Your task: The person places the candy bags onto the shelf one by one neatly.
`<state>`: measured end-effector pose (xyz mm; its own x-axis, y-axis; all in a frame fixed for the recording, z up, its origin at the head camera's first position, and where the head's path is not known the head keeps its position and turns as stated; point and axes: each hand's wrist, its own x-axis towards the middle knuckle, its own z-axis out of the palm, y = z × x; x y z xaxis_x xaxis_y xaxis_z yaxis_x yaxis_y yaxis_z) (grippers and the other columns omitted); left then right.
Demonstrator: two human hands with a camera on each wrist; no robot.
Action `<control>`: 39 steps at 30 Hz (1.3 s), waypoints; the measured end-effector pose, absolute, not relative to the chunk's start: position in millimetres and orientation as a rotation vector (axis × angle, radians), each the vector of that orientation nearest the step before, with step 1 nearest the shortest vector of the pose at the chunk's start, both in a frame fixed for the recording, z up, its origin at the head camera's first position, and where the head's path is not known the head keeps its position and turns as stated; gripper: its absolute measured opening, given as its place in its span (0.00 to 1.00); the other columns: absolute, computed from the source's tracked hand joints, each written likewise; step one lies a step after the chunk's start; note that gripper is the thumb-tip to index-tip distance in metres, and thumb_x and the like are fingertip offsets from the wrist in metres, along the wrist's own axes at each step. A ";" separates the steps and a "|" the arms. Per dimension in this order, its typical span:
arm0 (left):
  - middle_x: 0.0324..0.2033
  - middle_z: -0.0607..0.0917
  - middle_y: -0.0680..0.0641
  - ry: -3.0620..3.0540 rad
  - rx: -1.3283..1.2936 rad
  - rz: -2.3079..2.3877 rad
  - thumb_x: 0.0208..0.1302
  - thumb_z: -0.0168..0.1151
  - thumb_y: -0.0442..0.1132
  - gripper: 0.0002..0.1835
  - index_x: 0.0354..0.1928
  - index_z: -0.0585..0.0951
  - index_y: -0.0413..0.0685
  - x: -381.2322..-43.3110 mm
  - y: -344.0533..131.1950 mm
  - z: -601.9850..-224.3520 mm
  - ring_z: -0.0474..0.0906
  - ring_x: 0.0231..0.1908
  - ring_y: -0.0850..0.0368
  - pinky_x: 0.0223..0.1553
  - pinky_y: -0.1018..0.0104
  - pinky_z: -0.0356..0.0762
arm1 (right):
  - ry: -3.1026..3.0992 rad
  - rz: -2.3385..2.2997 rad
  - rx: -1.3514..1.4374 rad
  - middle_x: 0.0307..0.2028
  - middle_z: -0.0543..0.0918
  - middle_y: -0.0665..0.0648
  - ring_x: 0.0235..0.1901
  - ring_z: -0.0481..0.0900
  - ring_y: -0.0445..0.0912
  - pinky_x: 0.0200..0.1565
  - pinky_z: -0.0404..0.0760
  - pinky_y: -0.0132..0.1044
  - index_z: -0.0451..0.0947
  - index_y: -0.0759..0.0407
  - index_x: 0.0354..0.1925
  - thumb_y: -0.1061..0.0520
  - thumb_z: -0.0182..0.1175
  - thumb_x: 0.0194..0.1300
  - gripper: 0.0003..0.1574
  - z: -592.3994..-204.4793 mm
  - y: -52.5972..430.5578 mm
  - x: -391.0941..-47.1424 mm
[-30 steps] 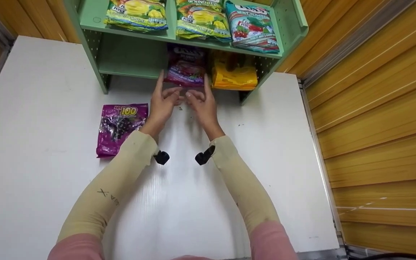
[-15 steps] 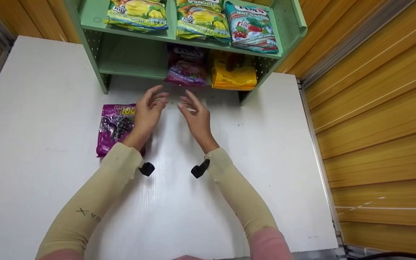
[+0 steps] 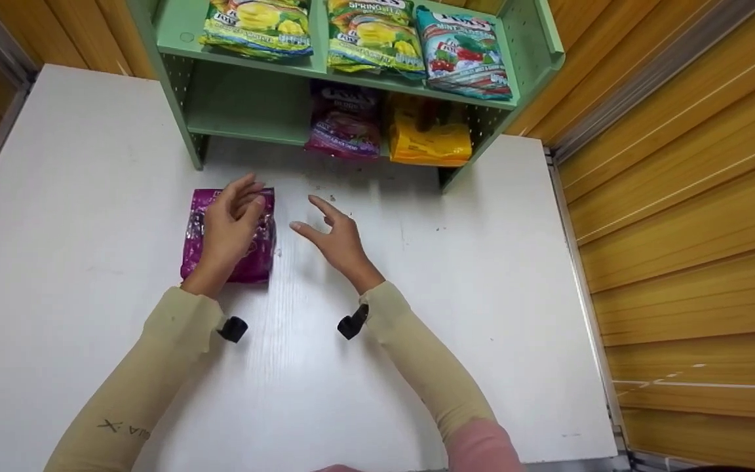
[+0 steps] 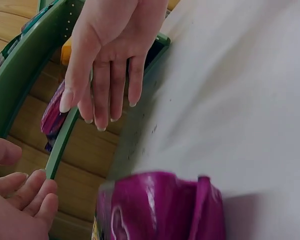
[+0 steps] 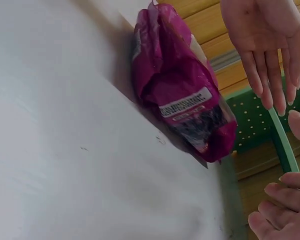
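Observation:
A purple gummy candy bag (image 3: 259, 259) with a grape picture lies flat on the white table. My left hand (image 3: 225, 226) hovers over it in the head view, covering its middle, fingers loosely bent and holding nothing. To the right of the bag is my right hand (image 3: 341, 241), thumb and index finger spread apart, with nothing between them. The left wrist view has the bag's plump purple end (image 4: 155, 207) below both hands. In the right wrist view the bag's side (image 5: 185, 95) shows a barcode label, apart from the right hand's fingers (image 5: 285, 197).
A green shelf unit (image 3: 246, 124) stands at the back. On its upper level are two yellow-green candy bags (image 3: 377, 39) and a teal one (image 3: 466, 56). Below sit a dark purple berry candy bag (image 3: 345, 128) and a yellow bag (image 3: 430, 141). Wood-panelled walls (image 3: 685, 249) flank the table.
Both hands have drawn back from the dark purple berry bag on the lower shelf, toward the person and leftward. The left hand is now over the purple gummy bag; the berry bag stays on the shelf.

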<state>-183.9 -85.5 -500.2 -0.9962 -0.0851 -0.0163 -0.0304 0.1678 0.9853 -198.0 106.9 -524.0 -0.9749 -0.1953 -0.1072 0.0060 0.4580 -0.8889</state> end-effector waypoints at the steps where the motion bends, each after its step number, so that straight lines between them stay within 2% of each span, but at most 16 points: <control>1: 0.63 0.76 0.48 -2.390 0.128 -1.972 0.73 0.52 0.42 0.24 0.69 0.67 0.53 -182.0 -88.4 -501.2 0.73 0.62 0.55 0.66 0.62 0.69 | 2.501 -1.506 -0.157 0.71 0.66 0.45 0.71 0.62 0.47 0.69 0.66 0.45 0.64 0.42 0.70 0.34 0.65 0.57 0.46 -524.9 105.4 -196.6; 4: 0.63 0.76 0.47 -2.462 0.148 -1.871 0.72 0.53 0.45 0.25 0.69 0.67 0.54 -175.8 -97.8 -505.9 0.72 0.63 0.53 0.68 0.56 0.67 | 2.479 -1.433 -0.177 0.73 0.61 0.45 0.73 0.58 0.46 0.71 0.63 0.45 0.60 0.42 0.72 0.32 0.65 0.55 0.51 -528.8 100.5 -192.8; 7: 0.66 0.73 0.46 -2.546 0.175 -1.763 0.71 0.53 0.51 0.29 0.71 0.64 0.55 -169.5 -107.5 -511.7 0.67 0.67 0.50 0.71 0.50 0.60 | 2.477 -1.359 -0.243 0.75 0.57 0.49 0.75 0.54 0.45 0.73 0.60 0.43 0.55 0.46 0.74 0.31 0.66 0.54 0.57 -533.0 95.0 -189.5; 11: 0.73 0.61 0.44 -2.636 0.197 -1.701 0.67 0.55 0.60 0.40 0.75 0.55 0.56 -160.3 -121.2 -518.1 0.53 0.74 0.45 0.74 0.44 0.49 | 2.450 -1.270 -0.314 0.77 0.49 0.54 0.76 0.48 0.47 0.74 0.54 0.43 0.46 0.48 0.77 0.30 0.69 0.49 0.67 -537.4 88.1 -184.3; 15: 0.76 0.50 0.43 -2.711 0.178 -1.672 0.61 0.59 0.65 0.50 0.77 0.46 0.56 -151.9 -135.3 -525.7 0.44 0.76 0.41 0.74 0.40 0.44 | 2.408 -1.179 -0.356 0.78 0.41 0.54 0.77 0.42 0.47 0.75 0.49 0.44 0.37 0.46 0.77 0.30 0.71 0.44 0.76 -540.9 82.6 -177.9; 22: 0.77 0.38 0.41 -2.769 0.060 -1.618 0.51 0.71 0.60 0.66 0.77 0.33 0.50 -139.8 -155.4 -542.1 0.35 0.76 0.38 0.73 0.38 0.40 | 2.372 -1.103 -0.446 0.78 0.33 0.53 0.77 0.34 0.44 0.76 0.43 0.43 0.28 0.45 0.77 0.30 0.75 0.37 0.86 -545.6 72.9 -168.5; 27: 0.76 0.31 0.40 -2.850 0.033 -1.619 0.43 0.76 0.59 0.74 0.75 0.27 0.49 -132.2 -165.6 -548.2 0.31 0.75 0.37 0.73 0.38 0.38 | 2.428 -1.075 -0.476 0.78 0.35 0.56 0.77 0.34 0.46 0.76 0.43 0.43 0.28 0.48 0.77 0.38 0.78 0.39 0.86 -553.0 64.7 -164.9; 30: 0.76 0.30 0.41 -2.879 0.003 -1.643 0.40 0.78 0.58 0.77 0.75 0.26 0.50 -129.4 -169.8 -550.4 0.29 0.75 0.38 0.73 0.38 0.37 | 2.460 -1.089 -0.454 0.78 0.37 0.58 0.77 0.35 0.48 0.76 0.43 0.43 0.29 0.50 0.77 0.44 0.78 0.41 0.84 -556.0 61.3 -163.6; 35: 0.76 0.31 0.40 -2.864 -0.120 -1.656 0.38 0.81 0.52 0.78 0.75 0.27 0.49 -128.1 -173.5 -556.7 0.30 0.75 0.37 0.73 0.38 0.37 | 2.495 -1.098 -0.471 0.78 0.38 0.58 0.77 0.39 0.49 0.75 0.47 0.43 0.28 0.49 0.77 0.45 0.77 0.44 0.82 -558.5 58.6 -161.8; 39: 0.76 0.33 0.37 -2.880 -0.161 -1.628 0.41 0.81 0.44 0.76 0.75 0.27 0.46 -125.9 -177.0 -563.4 0.32 0.75 0.35 0.73 0.37 0.37 | 2.511 -1.059 -0.484 0.78 0.36 0.57 0.77 0.38 0.47 0.75 0.45 0.41 0.25 0.51 0.76 0.45 0.75 0.48 0.81 -560.9 56.7 -158.4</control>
<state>-125.9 -177.0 -563.4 -0.9809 0.1669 -0.0998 0.0006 0.5158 0.8567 -158.4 56.7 -560.9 -0.8721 -0.4457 -0.2021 -0.1664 0.6586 -0.7339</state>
